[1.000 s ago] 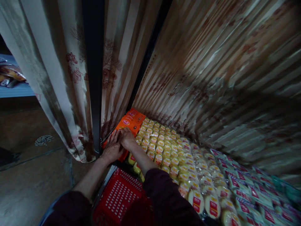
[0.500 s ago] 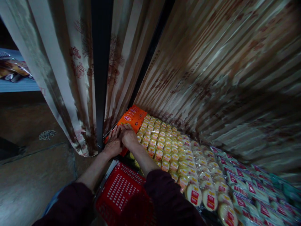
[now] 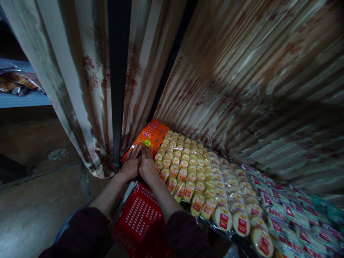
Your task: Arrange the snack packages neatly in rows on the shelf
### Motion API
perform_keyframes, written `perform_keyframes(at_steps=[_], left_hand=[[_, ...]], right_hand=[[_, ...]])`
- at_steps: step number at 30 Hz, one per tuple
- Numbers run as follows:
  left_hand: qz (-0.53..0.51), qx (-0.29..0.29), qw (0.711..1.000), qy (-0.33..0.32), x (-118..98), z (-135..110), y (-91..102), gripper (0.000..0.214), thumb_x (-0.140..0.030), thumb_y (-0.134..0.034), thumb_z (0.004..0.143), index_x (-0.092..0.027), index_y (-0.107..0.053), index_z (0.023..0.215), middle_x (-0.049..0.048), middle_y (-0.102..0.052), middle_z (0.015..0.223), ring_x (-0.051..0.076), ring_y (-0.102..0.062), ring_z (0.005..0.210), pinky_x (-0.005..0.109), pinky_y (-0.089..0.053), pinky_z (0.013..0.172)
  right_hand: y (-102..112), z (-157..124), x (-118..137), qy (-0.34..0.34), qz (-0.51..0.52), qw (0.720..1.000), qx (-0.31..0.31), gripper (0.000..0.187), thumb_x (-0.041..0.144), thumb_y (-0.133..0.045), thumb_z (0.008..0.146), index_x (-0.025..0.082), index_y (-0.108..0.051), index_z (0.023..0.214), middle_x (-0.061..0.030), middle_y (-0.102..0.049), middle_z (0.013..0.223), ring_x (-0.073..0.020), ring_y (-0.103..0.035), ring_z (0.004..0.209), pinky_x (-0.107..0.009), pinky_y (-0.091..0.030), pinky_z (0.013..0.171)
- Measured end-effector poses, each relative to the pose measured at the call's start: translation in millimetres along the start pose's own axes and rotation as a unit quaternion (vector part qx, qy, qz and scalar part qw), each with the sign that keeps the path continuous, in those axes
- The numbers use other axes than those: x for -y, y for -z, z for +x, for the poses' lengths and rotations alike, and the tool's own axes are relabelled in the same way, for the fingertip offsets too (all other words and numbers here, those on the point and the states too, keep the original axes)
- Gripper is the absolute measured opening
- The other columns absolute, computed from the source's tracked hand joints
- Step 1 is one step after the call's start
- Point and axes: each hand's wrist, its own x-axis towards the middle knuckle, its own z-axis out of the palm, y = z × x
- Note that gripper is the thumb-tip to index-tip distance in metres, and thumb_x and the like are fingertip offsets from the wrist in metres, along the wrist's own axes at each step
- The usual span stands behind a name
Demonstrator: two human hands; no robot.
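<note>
Left hand (image 3: 130,167): fingers extended, slightly parted, on orange packs (image 3: 158,129), frame centre.
Right hand (image 3: 147,168): fingers together, touching them; grip unclear.

below the grip, a red basket (image 3: 142,229); right of the grip, rows of round wrapped packs (image 3: 189,175), farther right, white packets (image 3: 285,211); above the grip, a patterned curtain (image 3: 228,64) and dark post (image 3: 118,82).

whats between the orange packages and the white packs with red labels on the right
Rows of round, clear-wrapped items, yellowish then paler, lie between the orange packages and the white packs, as the head view shows.
</note>
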Motion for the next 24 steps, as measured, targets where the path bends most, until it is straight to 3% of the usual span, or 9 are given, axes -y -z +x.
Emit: perform_keyframes(at_steps=[8, 12, 16, 24], left_hand=[[-0.014, 0.026, 0.999, 0.020, 0, 0, 8.4, 0.058, -0.014, -0.048, 0.087, -0.020, -0.039, 0.144, 0.0094, -0.016, 0.157, 0.029, -0.005, 0.145, 0.048, -0.022, 0.114], [-0.020, -0.005, 1.000, 0.006, 3, 3, 2.9, 0.058, -0.015, -0.048, 0.087, -0.020, -0.039, 0.144, 0.0103, -0.021, 0.156, 0.027, -0.012, 0.145, 0.047, -0.022, 0.115], [-0.020, -0.054, 0.998, -0.040, 4, 7, 1.5, 0.057, -0.014, -0.043, 0.089, -0.018, -0.035, 0.145, 0.0101, -0.030, 0.153, 0.020, -0.019, 0.144, 0.042, -0.019, 0.117], [0.011, -0.070, 0.996, -0.050, 8, 12, -4.8, 0.053, -0.018, -0.040, 0.091, -0.017, -0.039, 0.143, 0.0086, -0.035, 0.151, 0.019, -0.024, 0.142, 0.040, -0.019, 0.118]], right_hand=[[3, 1, 5, -0.003, -0.044, 0.999, 0.013, 0.058, 0.005, -0.041, 0.082, -0.002, -0.041, 0.139, -0.0245, -0.040, 0.145, -0.0280, -0.035, 0.138, -0.040, -0.033, 0.113], [5, 1, 8, -0.013, -0.044, 0.999, 0.030, 0.057, 0.006, -0.040, 0.083, -0.003, -0.039, 0.140, -0.0258, -0.038, 0.146, -0.0283, -0.034, 0.139, -0.039, -0.033, 0.113], [8, -2, 7, 0.016, -0.015, 1.000, 0.005, 0.060, 0.004, -0.040, 0.082, -0.001, -0.037, 0.142, -0.0240, -0.034, 0.149, -0.0264, -0.031, 0.140, -0.039, -0.032, 0.114], [6, -23, 2, 0.063, 0.051, 0.996, -0.045, 0.067, 0.001, -0.042, 0.076, -0.001, -0.035, 0.142, -0.0208, -0.030, 0.152, -0.0228, -0.022, 0.144, -0.039, -0.028, 0.117]])
